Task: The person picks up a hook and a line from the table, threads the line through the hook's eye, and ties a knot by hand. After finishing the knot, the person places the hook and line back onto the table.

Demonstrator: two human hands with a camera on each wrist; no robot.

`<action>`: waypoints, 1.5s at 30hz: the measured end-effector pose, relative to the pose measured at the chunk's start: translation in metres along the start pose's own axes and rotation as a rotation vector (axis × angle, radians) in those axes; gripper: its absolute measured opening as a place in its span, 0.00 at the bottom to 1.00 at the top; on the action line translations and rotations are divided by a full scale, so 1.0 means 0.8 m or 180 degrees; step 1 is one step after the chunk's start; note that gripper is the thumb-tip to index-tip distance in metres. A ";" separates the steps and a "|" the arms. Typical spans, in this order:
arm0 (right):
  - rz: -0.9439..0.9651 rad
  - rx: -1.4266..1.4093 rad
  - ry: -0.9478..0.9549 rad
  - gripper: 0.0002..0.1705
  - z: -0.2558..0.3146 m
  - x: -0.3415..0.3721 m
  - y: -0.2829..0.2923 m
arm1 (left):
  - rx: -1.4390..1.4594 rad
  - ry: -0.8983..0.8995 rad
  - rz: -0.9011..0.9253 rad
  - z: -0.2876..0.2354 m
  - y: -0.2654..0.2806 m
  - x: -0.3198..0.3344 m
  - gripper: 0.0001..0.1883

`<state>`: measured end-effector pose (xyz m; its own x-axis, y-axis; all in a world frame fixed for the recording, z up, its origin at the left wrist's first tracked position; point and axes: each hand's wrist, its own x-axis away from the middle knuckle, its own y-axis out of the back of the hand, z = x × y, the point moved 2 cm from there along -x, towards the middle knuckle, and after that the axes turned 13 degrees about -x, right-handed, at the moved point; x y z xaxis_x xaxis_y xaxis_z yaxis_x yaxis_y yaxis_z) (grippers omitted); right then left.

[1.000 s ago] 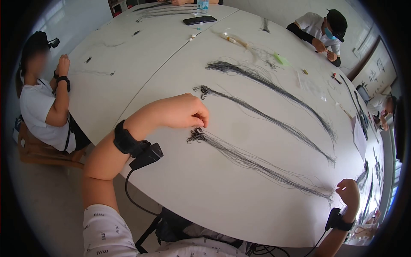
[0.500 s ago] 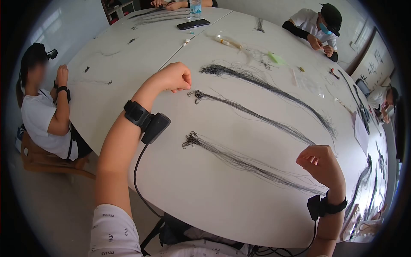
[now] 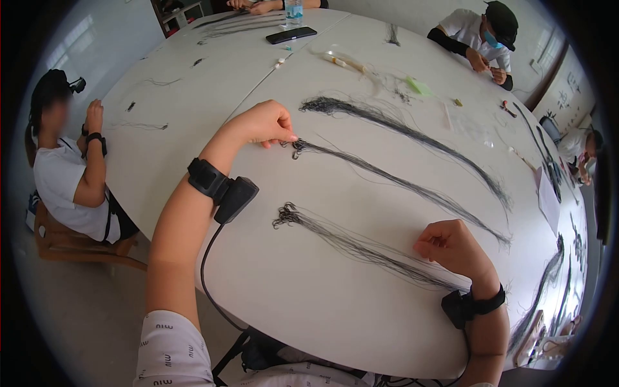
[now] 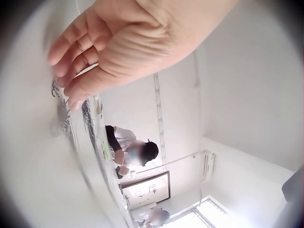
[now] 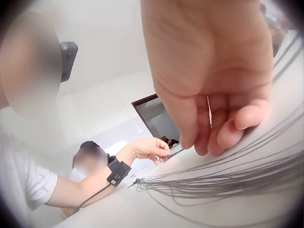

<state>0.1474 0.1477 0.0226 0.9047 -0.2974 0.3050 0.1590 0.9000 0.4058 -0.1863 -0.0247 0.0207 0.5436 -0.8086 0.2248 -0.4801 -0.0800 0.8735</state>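
With the left hand [image 3: 266, 122] at the hooks [image 3: 298, 149] of the middle bundle [image 3: 393, 173], cannot tell whether pinching or merely touching. Runs lengthwise toward four o'clock, with its tail nearer the right hand [image 3: 456, 248], loosely curled and holding nothing.

1. The bench [image 3: 309, 316] is white, and a seam [image 3: 258, 88] crosses it.
2. From the centre of the head view, the near bundle of dark strands [image 3: 377, 253], ending in hooks [image 3: 285, 215], lies between four and five o'clock.
3. The middle bundle [image 3: 400, 180], also with hooks, lies almost at three o'clock.
4. The thick far bundle [image 3: 416, 132] lies at two o'clock.
5. The phone [image 3: 291, 35] and the bottle [image 3: 294, 13] are at twelve o'clock.
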 end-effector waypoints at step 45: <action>0.0016 -0.0076 0.0017 0.05 -0.007 -0.003 -0.001 | -0.0177 -0.0616 -0.0794 -0.014 -0.011 -0.001 0.04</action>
<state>0.1473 0.1495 0.0164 0.9076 -0.2911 0.3024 0.1637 0.9089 0.3836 -0.1748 -0.0170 0.0175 0.4962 -0.8644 -0.0809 -0.3073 -0.2621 0.9148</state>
